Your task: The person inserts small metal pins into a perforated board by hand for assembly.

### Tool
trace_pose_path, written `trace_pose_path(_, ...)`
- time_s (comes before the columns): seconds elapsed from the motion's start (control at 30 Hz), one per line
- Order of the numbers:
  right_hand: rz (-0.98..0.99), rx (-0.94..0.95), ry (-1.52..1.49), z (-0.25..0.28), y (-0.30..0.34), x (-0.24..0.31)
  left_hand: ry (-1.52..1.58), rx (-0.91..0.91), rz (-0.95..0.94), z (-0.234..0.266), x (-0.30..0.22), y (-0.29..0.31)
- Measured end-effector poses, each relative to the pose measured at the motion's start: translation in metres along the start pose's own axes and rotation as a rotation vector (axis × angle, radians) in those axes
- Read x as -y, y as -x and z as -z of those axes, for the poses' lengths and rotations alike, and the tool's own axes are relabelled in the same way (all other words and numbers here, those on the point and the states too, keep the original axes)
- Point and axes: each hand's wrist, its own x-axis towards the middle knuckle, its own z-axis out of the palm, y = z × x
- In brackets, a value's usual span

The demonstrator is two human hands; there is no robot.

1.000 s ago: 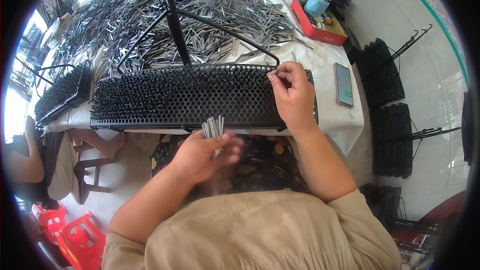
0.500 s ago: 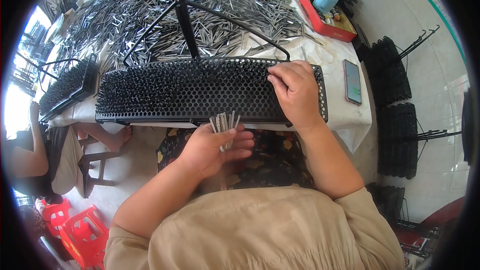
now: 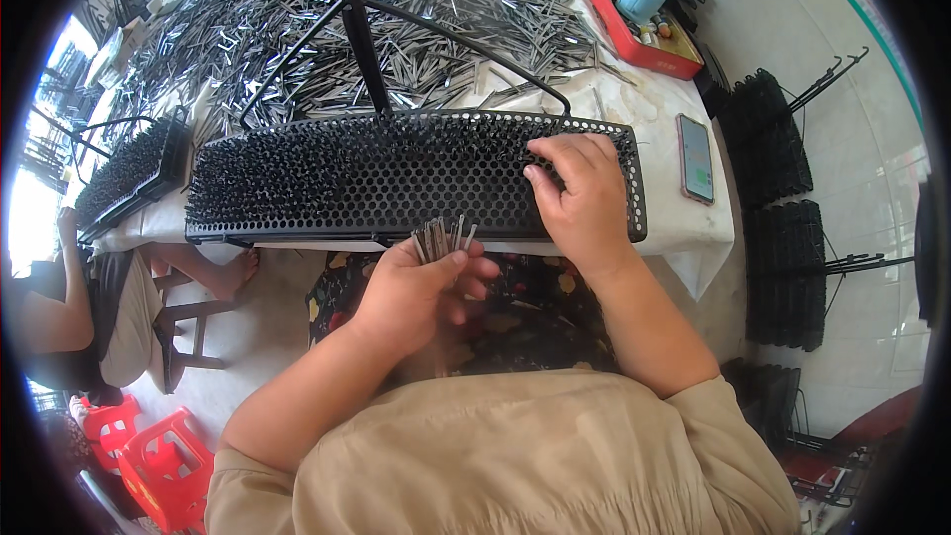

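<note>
A long black perforated rack lies across the table's near edge. Dark short strips stand packed in its holes on the left and along the far side; bare holes show at the middle and right. My left hand, just in front of the rack, is closed on a small bundle of thin metal strips, their ends pointing up and away. Over the rack's right part hovers my right hand, fingers bent, thumb and forefinger apart, with nothing visible between them.
A large heap of loose metal strips covers the table behind. A black frame post rises from the rack. To the right are a phone and a red tray with a blue cup. At left, another person sits beside a second rack.
My right hand's thumb and forefinger have parted from a pinch, and the hand has drawn slightly nearer. The left hand keeps its bundle, its fingers curled a little more.
</note>
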Motion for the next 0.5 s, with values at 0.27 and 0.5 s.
trace_pose_path(0.27,0.198,0.032,0.129,-0.015,-0.011,-0.009,-0.023,0.029,-0.025,0.005,0.005,-0.002)
trace_pose_path(0.5,0.062,-0.042,0.073,-0.008,-0.012,-0.02,-0.037,0.017,-0.016,0.002,0.003,-0.001)
